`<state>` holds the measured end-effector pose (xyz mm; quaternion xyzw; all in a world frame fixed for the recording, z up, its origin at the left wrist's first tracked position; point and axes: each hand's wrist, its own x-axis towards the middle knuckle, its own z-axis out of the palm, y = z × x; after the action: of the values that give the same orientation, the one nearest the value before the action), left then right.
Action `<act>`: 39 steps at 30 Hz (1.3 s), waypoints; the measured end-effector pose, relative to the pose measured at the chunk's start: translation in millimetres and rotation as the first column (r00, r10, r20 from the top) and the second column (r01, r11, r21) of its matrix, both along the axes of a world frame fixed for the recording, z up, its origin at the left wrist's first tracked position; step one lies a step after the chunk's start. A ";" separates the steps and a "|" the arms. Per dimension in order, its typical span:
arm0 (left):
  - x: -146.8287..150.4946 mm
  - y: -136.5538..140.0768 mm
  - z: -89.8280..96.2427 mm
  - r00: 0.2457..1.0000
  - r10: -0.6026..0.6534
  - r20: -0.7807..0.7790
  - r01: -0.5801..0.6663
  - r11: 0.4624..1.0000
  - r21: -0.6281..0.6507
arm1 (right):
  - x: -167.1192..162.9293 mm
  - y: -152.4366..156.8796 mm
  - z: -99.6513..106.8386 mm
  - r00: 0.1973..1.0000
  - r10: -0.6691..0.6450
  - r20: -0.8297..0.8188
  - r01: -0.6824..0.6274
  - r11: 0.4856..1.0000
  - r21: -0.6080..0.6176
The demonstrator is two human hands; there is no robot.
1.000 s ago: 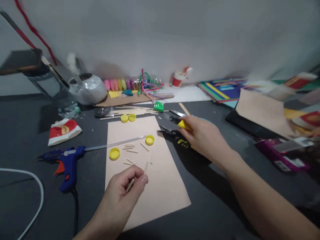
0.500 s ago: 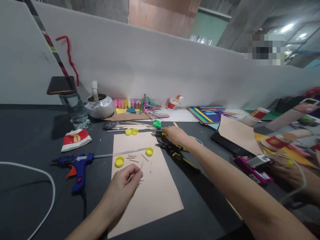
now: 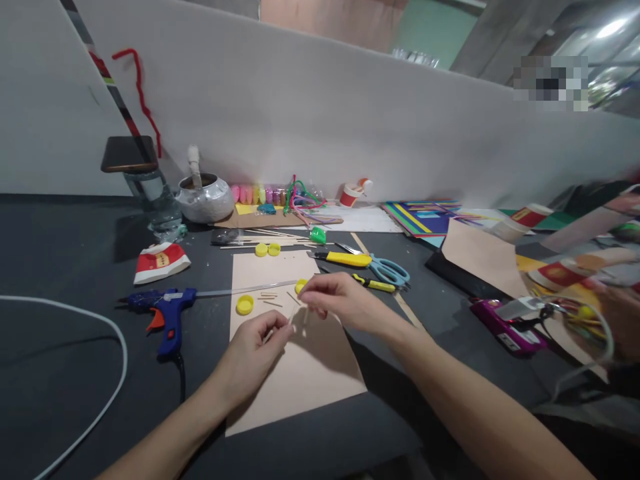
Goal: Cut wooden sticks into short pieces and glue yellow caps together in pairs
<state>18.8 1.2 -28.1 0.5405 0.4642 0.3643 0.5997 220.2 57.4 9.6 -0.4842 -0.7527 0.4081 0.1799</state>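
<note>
My left hand is closed in a pinch over the beige paper, with a thin pale stick between thumb and fingers. Close by on its right, my right hand has its fingertips pressed together near the tip of that stick. What it pinches is too small and blurred to name. Several short cut sticks lie on the paper beyond my hands. A yellow cap stands left of them, and another yellow cap is partly covered by my right hand.
A blue glue gun with a long glue stick lies left of the paper. Blue-handled scissors, a yellow utility knife and black-and-yellow pliers lie behind my right hand. A magenta device sits at right, beside another person's arm.
My right hand has come back from the tools to beside my left hand, uncovering the scissors and utility knife. My left hand still pinches the stick. The view has shifted slightly.
</note>
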 end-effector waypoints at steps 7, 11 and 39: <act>2.5 1.9 -2.7 0.946 0.089 0.312 0.000 0.962 -0.274 | -26.9 -10.9 -22.9 0.932 -0.063 -0.357 0.000 0.985 -0.174; 1.6 6.5 2.4 0.850 0.197 0.489 0.049 0.894 -0.445 | -27.4 -12.7 -25.9 0.915 -0.125 -0.383 0.049 0.978 -0.203; 6.6 5.3 0.0 0.688 0.464 0.559 0.017 0.759 -0.650 | -32.2 -39.6 -30.8 0.946 0.097 0.308 -0.221 0.889 0.401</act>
<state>25.4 6.5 -28.1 0.0760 0.3630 0.4438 0.8158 188.0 17.9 -21.2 -0.4214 -0.8792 0.1729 0.1395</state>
